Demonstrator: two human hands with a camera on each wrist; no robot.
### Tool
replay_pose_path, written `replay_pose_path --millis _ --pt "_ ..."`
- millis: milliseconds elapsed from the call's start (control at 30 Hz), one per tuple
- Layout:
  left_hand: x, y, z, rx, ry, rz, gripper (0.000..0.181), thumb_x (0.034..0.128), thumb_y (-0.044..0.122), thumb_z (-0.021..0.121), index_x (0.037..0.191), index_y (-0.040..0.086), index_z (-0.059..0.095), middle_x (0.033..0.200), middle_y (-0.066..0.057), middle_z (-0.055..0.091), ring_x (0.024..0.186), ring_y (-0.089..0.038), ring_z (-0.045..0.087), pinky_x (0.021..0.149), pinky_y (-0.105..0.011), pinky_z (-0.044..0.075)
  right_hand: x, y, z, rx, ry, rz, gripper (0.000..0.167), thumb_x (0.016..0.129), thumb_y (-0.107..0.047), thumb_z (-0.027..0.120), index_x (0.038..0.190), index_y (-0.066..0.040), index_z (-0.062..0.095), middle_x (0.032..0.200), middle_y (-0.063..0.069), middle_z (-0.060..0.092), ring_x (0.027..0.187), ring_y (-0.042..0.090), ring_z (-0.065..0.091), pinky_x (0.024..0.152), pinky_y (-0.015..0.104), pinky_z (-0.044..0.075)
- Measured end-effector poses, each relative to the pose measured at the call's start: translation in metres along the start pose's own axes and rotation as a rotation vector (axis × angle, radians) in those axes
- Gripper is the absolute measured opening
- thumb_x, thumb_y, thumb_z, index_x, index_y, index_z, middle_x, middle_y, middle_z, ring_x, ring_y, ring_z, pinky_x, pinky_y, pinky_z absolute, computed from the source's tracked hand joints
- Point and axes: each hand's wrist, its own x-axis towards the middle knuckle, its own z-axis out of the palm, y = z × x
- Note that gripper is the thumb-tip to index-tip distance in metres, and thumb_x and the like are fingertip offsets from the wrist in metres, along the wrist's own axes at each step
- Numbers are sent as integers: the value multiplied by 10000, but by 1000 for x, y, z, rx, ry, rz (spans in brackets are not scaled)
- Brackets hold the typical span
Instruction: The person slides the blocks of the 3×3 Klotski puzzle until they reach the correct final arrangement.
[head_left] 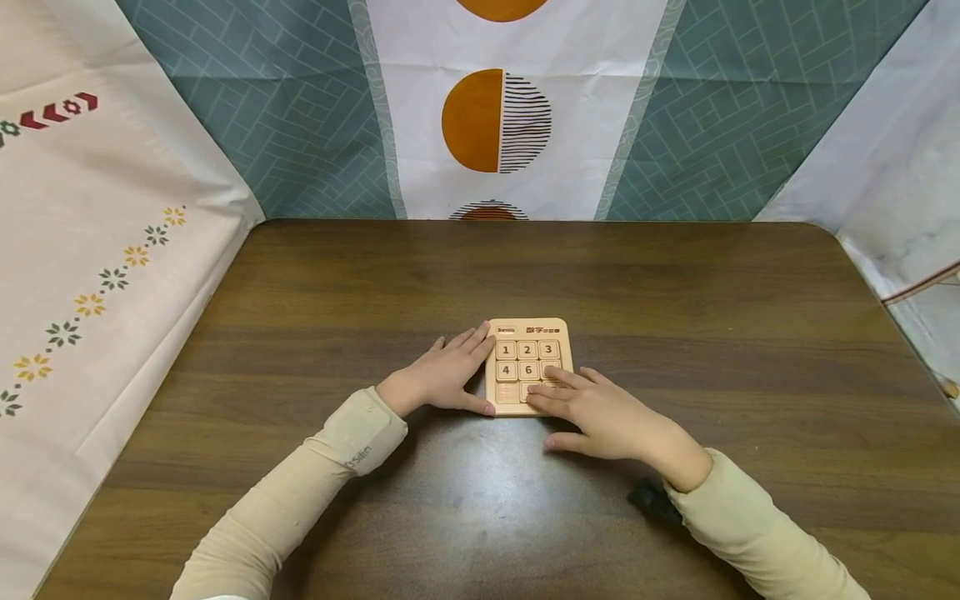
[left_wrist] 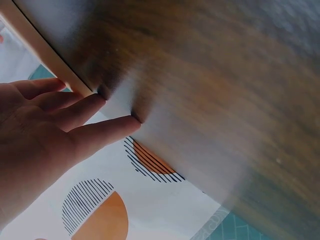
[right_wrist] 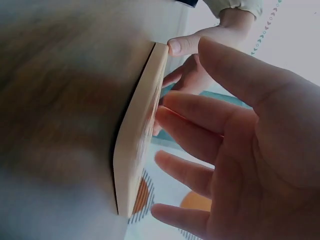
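Note:
A wooden number sliding puzzle [head_left: 567, 354] lies flat on the table, with tiles 1, 2, 3, 4 and 6 readable. At its lower left is a bare slot [head_left: 507, 393]. My left hand [head_left: 447, 375] rests along the puzzle's left side, fingers extended and thumb at the near left corner. In the left wrist view, the fingertips of that hand [left_wrist: 50, 120] meet the wooden edge [left_wrist: 47, 57]. My right hand [head_left: 603, 412] reaches over the lower right tiles with fingers fairly straight, touching them and hiding some numbers. Its thumb stays off the board.
The brown wooden table [head_left: 375, 283] extends around the puzzle. A patterned cloth [head_left: 315, 125] hangs behind its far edge, and a white embroidered cloth [head_left: 90, 225] hangs on the left. Something dark [head_left: 654, 502] sits beneath the right wrist.

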Motion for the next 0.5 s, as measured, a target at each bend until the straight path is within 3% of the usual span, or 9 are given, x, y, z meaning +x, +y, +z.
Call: replay_pose_path --millis 300,500 --pt "1 -1 1 -3 7 8 1032 754 605 609 1456 19 131 1514 -129 -23 1361 -322 117 996 -593 203 27 -4 1 -29 -17 -15 618 872 -429 566 1377 -103 421 1428 48 364 1340 302 224 996 579 217" --pt "1 -1 2 -3 11 7 1033 753 606 611 1456 19 133 1514 -130 -20 1362 -318 117 1000 -588 201 28 -8 3 -40 -41 -25 617 873 -428 564 1368 -85 430 1410 67 389 1335 305 237 993 576 227"
